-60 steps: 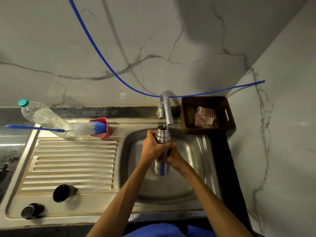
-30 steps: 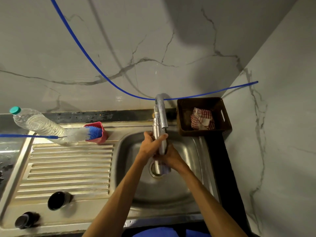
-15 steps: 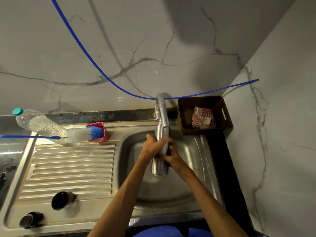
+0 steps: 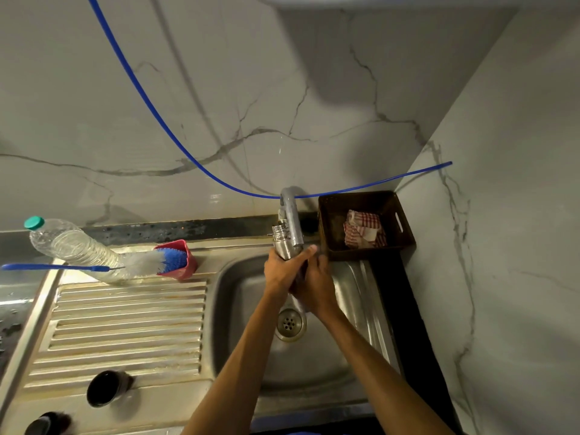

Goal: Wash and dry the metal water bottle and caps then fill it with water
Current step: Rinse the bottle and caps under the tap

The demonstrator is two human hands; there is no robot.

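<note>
Raised since half a second ago, the metal water bottle (image 4: 281, 244) now has its open neck beside the tap (image 4: 292, 221), at twelve o'clock from the hands. Left hand (image 4: 282, 271) curls round its body from nine o'clock; right hand (image 4: 315, 287) wraps it from three o'clock, lower down. Both hold it above the sink (image 4: 238, 309) drain. Two dark caps (image 4: 105, 387) sit on the drainboard at seven o'clock. Brown basket (image 4: 405, 233) stands at two o'clock.
</note>
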